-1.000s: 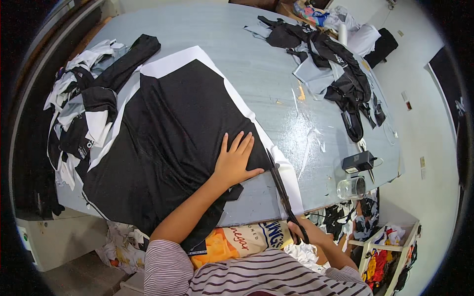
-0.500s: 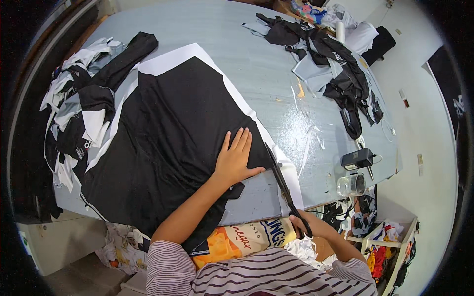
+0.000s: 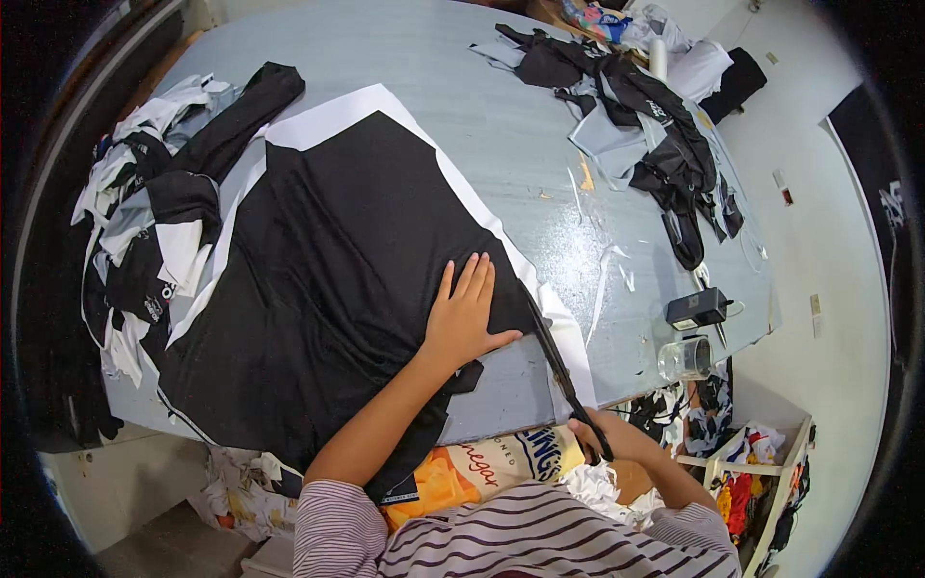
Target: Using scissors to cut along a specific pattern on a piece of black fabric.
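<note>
A large piece of black fabric [image 3: 328, 231] with a white border [image 3: 424, 123] lies spread over the left and middle of the table. My left hand [image 3: 462, 316] rests flat on it near its right edge, fingers stretched out, thumb pointing right. In my right hand [image 3: 619, 438], at the table's front edge, are long black scissors [image 3: 557, 361]. Their blades point away from me along the fabric's right edge, with a white strip beside them. I cannot tell how far apart the blades are.
Black and white fabric scraps [image 3: 154, 212] are heaped at the left; more dark pieces [image 3: 665, 144] lie far right. A black box-shaped adapter [image 3: 697, 309] and a clear glass [image 3: 685, 358] stand near the right edge. A yellow-and-cream printed sack [image 3: 491, 464] lies between me and the table.
Both hands keep nearly the same places, the left flat on the fabric and the right on the scissors. The view has shifted slightly.
</note>
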Motion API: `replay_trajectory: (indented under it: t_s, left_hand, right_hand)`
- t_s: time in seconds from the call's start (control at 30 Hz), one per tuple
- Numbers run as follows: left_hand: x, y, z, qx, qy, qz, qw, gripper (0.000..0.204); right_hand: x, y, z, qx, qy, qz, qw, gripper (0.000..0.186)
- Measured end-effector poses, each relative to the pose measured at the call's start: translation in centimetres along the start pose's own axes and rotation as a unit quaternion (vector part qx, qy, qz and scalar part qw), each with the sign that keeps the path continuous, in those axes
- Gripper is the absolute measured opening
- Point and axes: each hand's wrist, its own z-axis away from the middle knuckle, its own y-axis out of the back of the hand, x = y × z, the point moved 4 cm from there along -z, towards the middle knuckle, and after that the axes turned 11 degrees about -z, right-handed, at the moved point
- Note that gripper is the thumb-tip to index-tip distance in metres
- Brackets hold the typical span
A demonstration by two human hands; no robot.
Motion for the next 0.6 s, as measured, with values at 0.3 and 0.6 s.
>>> replay_trajectory:
  t_s: [0.3, 0.6]
  left_hand:
    - [0.0, 0.1, 0.1, 0.015, 0.002, 0.002, 1.000, 0.099]
    - [0.0, -0.1, 0.2, 0.022, 0.001, 0.008, 1.000, 0.100]
  right_hand:
    - [-0.7, -0.7, -0.5, 0.010, -0.025, 0.024, 0.999, 0.053]
    - [-1.5, 0.2, -1.9, 0.006, -0.033, 0.009, 0.999, 0.049]
